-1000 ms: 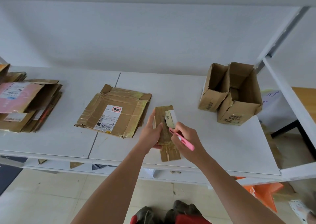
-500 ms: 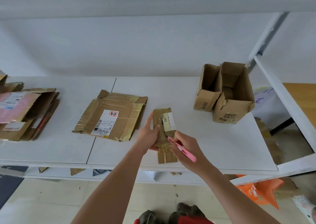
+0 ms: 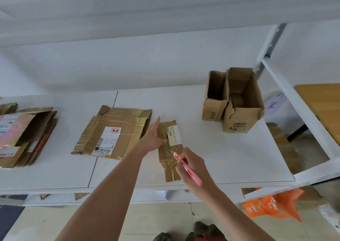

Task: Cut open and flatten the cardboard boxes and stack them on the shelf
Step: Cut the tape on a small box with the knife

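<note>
Two open boxes, one cutter

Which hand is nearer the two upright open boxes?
Right. The right hand lies nearer the open boxes, toward the front; the left hand sits farther left.

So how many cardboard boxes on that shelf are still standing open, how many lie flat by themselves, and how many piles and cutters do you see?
Standing open boxes: 2, the narrow box and the wider box
Single flattened boxes: 2, the large flat box and the small flat box
Flattened piles: 1, the pile
Pink cutters: 1, the pink cutter
Total: 6
</note>
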The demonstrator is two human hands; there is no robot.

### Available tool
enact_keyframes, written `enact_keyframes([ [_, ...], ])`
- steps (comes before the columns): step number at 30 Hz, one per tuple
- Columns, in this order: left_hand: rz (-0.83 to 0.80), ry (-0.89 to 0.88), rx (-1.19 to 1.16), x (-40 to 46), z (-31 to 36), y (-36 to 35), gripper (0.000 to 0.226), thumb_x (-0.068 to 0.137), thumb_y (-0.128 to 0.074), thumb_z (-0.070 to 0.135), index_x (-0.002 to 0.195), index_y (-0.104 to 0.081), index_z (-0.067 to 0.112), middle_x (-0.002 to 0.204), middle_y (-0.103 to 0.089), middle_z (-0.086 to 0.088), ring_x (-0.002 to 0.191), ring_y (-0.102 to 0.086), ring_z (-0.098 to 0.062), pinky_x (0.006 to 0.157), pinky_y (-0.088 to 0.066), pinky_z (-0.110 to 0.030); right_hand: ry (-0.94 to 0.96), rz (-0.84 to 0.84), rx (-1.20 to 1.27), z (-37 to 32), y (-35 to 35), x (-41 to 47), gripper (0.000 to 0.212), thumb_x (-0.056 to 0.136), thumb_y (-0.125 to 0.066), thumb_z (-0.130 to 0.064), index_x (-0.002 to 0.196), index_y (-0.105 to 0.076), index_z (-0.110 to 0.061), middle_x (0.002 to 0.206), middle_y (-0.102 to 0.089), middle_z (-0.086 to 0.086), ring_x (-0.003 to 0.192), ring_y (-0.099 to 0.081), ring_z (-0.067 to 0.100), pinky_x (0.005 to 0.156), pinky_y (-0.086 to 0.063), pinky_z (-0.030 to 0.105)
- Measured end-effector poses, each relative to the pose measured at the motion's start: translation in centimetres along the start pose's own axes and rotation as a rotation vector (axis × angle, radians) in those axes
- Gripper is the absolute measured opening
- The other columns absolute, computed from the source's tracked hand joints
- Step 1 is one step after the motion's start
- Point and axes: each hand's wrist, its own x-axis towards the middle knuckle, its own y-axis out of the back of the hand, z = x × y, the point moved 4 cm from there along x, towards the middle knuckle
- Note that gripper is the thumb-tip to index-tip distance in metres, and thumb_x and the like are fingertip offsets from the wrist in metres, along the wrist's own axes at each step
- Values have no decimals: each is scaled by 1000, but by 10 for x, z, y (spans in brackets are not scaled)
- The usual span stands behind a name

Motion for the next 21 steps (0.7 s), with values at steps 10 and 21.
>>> enact_keyframes([
  [10,3,-33,22,18,-10,4,71,91,-63,10,147,-30,37,107,-55,13,95,-57,-5,74,-44,-22,78,4,-84,-4,0,-2,17,90,-57,0,85,-45,-11,71,-40,-4,60,-39,10,56,-37,18],
  [21,191,-103,129,16,-9,0,64,87,-71,24,141,-39,38,95,-49,24,84,-52,3,62,-41,-16,185,-86,-146,-4,5,-5,5,91,-51,-6,87,-49,-5,71,-39,-4,60,-35,11,57,-32,16],
])
